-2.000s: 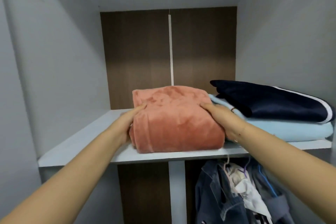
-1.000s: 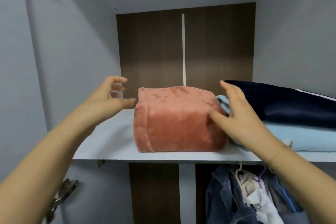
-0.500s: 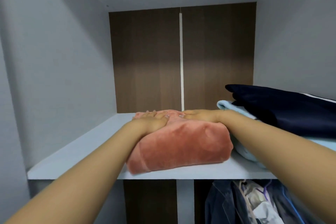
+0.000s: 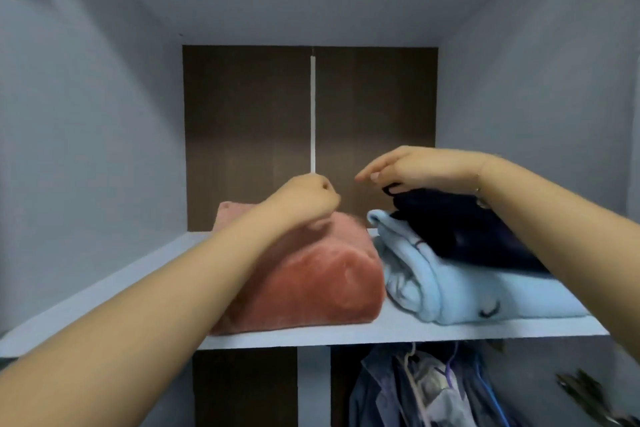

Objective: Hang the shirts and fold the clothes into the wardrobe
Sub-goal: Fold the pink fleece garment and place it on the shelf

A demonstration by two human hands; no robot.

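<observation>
A folded salmon-pink fleece garment (image 4: pixel 322 288) lies on the white wardrobe shelf (image 4: pixel 381 331), left of centre. My left hand (image 4: pixel 304 204) hovers over its top with the fingers curled down into a loose fist, holding nothing; whether the fingertips touch the fleece is blurred. Right of the fleece and touching it sits a folded light-blue garment (image 4: pixel 450 291) with a folded navy garment (image 4: pixel 460 229) on top. My right hand (image 4: pixel 415 168) is raised just above the navy garment's far corner, fingers relaxed and pointing left, empty.
Below the shelf hang a denim jacket and other clothes (image 4: pixel 415 392) on the right. Grey side walls and a dark brown back panel (image 4: pixel 249 135) close in the compartment. Bare shelf lies left of the fleece (image 4: pixel 114 291). A door hinge (image 4: pixel 585 388) shows at lower right.
Both hands pressed flat on top of the pink fleece half a second ago. They have lifted off; the right hand moved right, over the navy garment, and the left hand's fingers curled.
</observation>
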